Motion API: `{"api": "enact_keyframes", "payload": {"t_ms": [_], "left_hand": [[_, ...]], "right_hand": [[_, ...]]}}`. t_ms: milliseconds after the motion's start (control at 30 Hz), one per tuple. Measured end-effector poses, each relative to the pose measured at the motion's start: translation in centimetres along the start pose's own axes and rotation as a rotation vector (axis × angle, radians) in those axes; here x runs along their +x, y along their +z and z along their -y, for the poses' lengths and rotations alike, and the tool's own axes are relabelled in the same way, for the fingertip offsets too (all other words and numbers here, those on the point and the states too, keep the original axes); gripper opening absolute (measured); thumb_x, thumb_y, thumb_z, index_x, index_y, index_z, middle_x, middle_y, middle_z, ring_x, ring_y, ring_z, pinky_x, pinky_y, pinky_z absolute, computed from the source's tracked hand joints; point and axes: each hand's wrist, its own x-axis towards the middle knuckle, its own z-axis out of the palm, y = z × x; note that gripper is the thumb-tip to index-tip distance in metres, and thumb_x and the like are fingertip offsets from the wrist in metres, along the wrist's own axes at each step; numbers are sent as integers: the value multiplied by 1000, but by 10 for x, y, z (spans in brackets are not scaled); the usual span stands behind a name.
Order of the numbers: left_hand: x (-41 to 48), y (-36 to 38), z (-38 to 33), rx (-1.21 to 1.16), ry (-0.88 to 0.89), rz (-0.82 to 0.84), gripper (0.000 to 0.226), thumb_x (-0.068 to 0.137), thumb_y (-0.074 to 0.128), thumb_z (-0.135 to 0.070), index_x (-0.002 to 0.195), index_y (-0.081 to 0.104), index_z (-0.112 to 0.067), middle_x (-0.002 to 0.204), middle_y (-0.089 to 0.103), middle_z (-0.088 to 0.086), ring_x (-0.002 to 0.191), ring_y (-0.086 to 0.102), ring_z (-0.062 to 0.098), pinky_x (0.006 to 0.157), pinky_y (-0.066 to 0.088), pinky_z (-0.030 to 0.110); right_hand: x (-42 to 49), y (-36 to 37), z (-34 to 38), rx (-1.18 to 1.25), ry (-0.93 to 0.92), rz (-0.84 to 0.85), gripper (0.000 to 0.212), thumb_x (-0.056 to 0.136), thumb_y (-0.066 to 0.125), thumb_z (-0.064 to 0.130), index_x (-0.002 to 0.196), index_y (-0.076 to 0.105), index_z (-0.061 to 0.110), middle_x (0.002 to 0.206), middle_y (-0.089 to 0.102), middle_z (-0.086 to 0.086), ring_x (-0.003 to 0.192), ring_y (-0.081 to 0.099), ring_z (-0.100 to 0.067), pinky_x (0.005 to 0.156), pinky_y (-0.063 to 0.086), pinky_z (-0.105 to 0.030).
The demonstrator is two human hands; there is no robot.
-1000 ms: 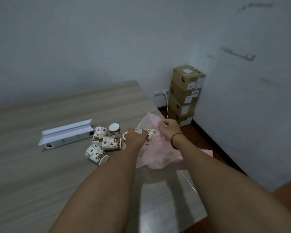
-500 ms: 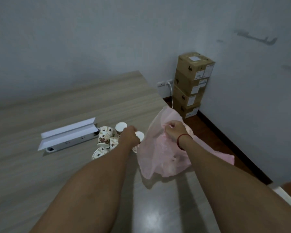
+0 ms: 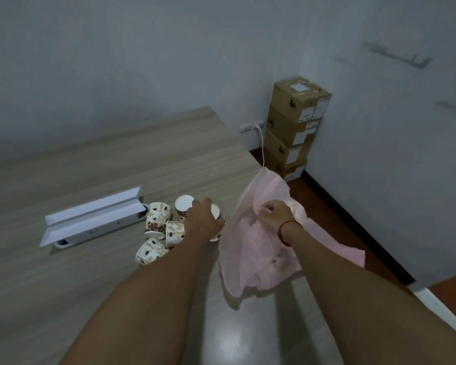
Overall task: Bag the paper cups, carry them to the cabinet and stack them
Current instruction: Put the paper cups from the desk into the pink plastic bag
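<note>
Tabletop (image 3: pixel 90 285) is carrying crushable-looking paper cups (image 3: pixel 157 219). Left hand (image 3: pixel 203 222) is gripping one's wall; right hand (image 3: pixel 274 214) is pinching the limp bag (image 3: pixel 250 254) by its rim.

The left hand (image 3: pixel 203 223) has left the pink bag (image 3: pixel 250 248); its fingers (image 3: pixel 206 202) now grip another paper cup (image 3: pixel 216 212).

Your cups (image 3: pixel 159 227) lie on the bench (image 3: pixel 63 299), right of the power strip (image 3: pixel 95 225); the bag (image 3: pixel 258 248) sits right of them, boxes (image 3: pixel 295 127) behind.

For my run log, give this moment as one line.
left hand: grips cup | right hand: pinches bag | cups: loose on table
</note>
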Motion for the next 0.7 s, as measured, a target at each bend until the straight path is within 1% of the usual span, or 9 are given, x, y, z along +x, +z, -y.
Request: {"api": "enact_keyframes", "payload": {"t_ms": [67,167,333,400,467,533,567,633,700], "left_hand": [[-9,-11,-9,-55,-13,-100,55,83,66,-36,128,51,-10,124,50,19,115,53,39,91,46,43],[-29,-28,-32,-289,-47,-232,51,82,68,-35,121,53,-5,121,54,19,114,53,38,92,45,41],[-58,-37,-79,-561,-53,-234,55,72,71,-45,110,59,-6,113,62,13,106,60,31,90,50,39],[-68,-33,-96,-587,-49,-208,59,75,72,-42,119,54,-6,121,59,12,112,58,31,94,48,39],[-76,-25,-110,-579,-109,-196,66,79,72,-37,130,45,-6,131,51,13,120,52,31,98,44,38],[-78,-17,-118,-644,-214,-123,64,83,67,-41,132,46,-5,133,51,15,120,53,33,100,46,39],[-78,-14,-121,-724,-259,-29,58,88,58,-46,128,52,-5,130,55,16,116,56,34,100,47,41],[-78,-12,-124,-856,-305,197,54,98,35,-49,107,64,-5,115,65,15,105,60,32,96,48,40],[-73,-15,-117,-845,-287,212,55,101,27,-39,90,68,-4,103,69,15,97,61,32,84,47,36]], "right_hand": [[-9,-17,2,-21,-32,-15,26,92,49,15,105,70,5,107,68,-11,101,60,-24,92,46,-32],[-23,-47,6,-10,-84,-66,25,91,50,15,104,71,10,111,69,-9,106,61,-25,96,49,-36],[-41,-81,13,78,-165,-126,27,92,50,13,110,69,6,112,68,-13,97,59,-22,90,49,-34],[-47,-93,14,88,-190,-142,28,92,50,15,111,69,7,115,68,-12,102,60,-24,92,49,-35],[-52,-102,17,79,-207,-141,28,93,49,15,111,69,8,117,66,-10,109,59,-25,92,48,-34],[-54,-109,20,74,-226,-142,28,93,48,15,110,69,9,116,66,-9,111,58,-24,90,46,-31],[-55,-110,21,70,-233,-142,27,93,48,16,108,69,10,115,66,-9,109,59,-23,89,46,-31],[-53,-109,23,66,-236,-128,26,93,48,16,106,70,11,113,67,-9,105,59,-23,90,47,-32],[-49,-102,24,69,-215,-105,25,92,49,17,106,69,11,112,67,-9,105,60,-23,92,49,-34]]}}
